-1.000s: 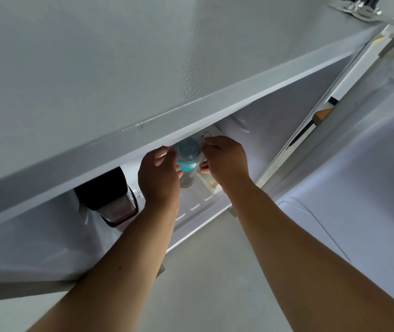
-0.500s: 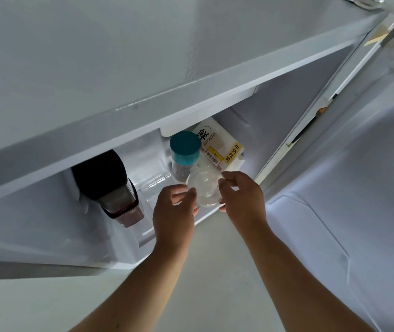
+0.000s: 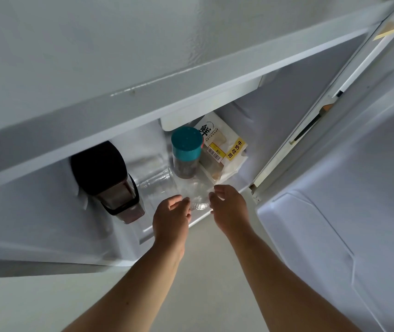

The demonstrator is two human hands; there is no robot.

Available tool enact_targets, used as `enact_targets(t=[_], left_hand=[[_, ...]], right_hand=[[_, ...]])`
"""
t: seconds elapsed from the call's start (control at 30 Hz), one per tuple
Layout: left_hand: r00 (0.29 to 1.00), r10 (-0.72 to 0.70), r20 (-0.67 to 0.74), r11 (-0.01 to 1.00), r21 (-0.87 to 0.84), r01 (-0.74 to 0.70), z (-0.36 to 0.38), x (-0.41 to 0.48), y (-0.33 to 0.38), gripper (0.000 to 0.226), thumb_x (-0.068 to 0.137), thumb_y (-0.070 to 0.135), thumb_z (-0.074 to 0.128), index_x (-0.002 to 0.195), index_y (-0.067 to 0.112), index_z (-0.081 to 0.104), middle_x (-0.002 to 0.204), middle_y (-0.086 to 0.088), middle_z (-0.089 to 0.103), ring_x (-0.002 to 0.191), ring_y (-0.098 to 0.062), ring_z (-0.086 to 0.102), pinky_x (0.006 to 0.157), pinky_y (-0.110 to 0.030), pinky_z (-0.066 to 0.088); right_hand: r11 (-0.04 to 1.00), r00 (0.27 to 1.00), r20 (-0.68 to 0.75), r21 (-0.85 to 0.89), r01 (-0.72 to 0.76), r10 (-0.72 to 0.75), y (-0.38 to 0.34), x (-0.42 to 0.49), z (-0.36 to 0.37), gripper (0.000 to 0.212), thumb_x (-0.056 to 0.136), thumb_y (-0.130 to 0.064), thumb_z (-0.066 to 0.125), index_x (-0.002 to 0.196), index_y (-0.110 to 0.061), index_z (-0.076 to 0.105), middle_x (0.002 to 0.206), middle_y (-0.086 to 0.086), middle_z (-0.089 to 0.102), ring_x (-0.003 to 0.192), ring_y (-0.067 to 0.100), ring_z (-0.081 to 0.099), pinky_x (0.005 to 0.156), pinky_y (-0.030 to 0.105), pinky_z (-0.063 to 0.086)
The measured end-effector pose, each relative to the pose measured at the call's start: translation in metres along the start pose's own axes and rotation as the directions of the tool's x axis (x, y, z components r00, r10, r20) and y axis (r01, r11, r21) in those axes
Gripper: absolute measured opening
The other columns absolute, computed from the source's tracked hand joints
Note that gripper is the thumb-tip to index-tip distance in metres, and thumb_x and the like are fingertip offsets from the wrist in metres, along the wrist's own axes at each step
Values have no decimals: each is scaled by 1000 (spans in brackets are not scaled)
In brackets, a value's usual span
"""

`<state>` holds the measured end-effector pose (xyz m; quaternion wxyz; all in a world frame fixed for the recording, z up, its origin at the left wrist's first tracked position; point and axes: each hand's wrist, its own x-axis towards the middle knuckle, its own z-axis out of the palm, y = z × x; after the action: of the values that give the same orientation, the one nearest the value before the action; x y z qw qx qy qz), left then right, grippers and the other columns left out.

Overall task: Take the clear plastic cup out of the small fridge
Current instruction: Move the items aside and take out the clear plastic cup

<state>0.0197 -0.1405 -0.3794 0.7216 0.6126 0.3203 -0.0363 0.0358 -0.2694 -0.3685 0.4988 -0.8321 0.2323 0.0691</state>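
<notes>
While both hands frame the cup, these notes run from near to far.

Left hand: the left hand (image 3: 170,218) curls at the cup's left side, fingertips (image 3: 186,202) touching or almost touching its wall; whether it truly grips, I cannot tell.

Right hand: the right hand (image 3: 229,208) is loosely cupped at the cup's right side, fingers (image 3: 215,194) spread, seemingly just off the plastic, so more slack than clamped.

Cup: the cup (image 3: 194,194) sits at the front edge of the fridge (image 3: 47,224) floor, between the two hands, apparently upright.

Progress: the door (image 3: 346,188) is open and the cup is at the lip, but not yet clear of the fridge; lifting it out remains.

Behind: a jar (image 3: 186,153) with a teal lid stands just behind the cup, a bread bag (image 3: 224,147) beside it toward the right wall, and a dark jug (image 3: 109,180) toward the left.

Hard to see: the cup's outline melts into the white floor; a second clear vessel (image 3: 157,183) seems to lie at its left, uncertain. The fridge's upper interior is hidden by its top edge.
</notes>
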Motion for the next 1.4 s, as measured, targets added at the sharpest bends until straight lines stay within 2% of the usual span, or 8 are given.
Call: enact_targets(t=[0.17,0.33,0.47,0.63,0.8,0.97,1.1,1.4], left_hand=[[1000,-12,21,1000,21,11,-6,6,1,41,95,26,73,133,14,64,107,0,74,94,-12,74,88,-32,59],[1000,-19,20,999,31,19,-9,4,-1,22,98,26,66,119,18,67,109,-2,74,88,-12,76,78,-30,60],[992,-125,-5,987,-105,124,-14,6,4,9,103,27,58,108,22,65,114,-6,72,90,-17,76,77,-30,57],[974,-220,47,948,-226,225,-19,10,16,47,103,47,56,141,19,55,129,-5,64,89,-13,72,77,-30,56],[969,-242,42,942,-229,245,-21,15,20,58,98,56,59,142,18,52,129,-3,60,90,-14,70,82,-34,56],[990,-125,64,959,-247,137,-15,10,25,61,91,58,69,139,24,51,130,-1,63,95,-17,75,78,-35,56],[994,108,14,993,55,-108,-7,6,28,66,73,71,76,124,31,59,123,5,68,111,-14,68,93,-36,55],[909,409,75,716,592,-370,11,4,29,73,71,74,74,126,29,57,119,8,64,100,-12,65,79,-32,51]], right_hand=[[998,999,36,-54,13,-11,7,-2,3,41,103,-31,60,144,-27,58,145,-3,64,130,18,59,100,28,42],[954,966,-95,-204,219,-242,-2,-13,5,29,99,-29,66,127,-31,66,129,-8,70,95,3,65,90,29,56],[945,960,98,-176,276,-262,-37,-2,32,37,97,-48,68,128,-29,66,121,-13,70,91,0,58,74,12,41],[970,952,220,-65,233,-214,-59,9,57,38,96,-38,73,131,-22,66,130,-4,71,106,18,72,93,44,61],[949,962,133,-177,259,-238,-60,15,62,13,102,-24,61,106,-21,73,103,-9,76,91,9,67,76,17,50],[979,993,59,182,90,-102,-37,-1,42,19,102,-19,60,86,-25,68,75,-3,74,68,14,73,67,36,64],[897,996,85,438,-55,19,-21,-7,21,13,103,-14,60,107,-22,69,83,2,80,69,17,76,64,32,64],[995,996,-74,84,47,-41,-6,-6,13,34,98,-34,69,132,-36,67,134,-11,69,122,12,64,99,27,48]])
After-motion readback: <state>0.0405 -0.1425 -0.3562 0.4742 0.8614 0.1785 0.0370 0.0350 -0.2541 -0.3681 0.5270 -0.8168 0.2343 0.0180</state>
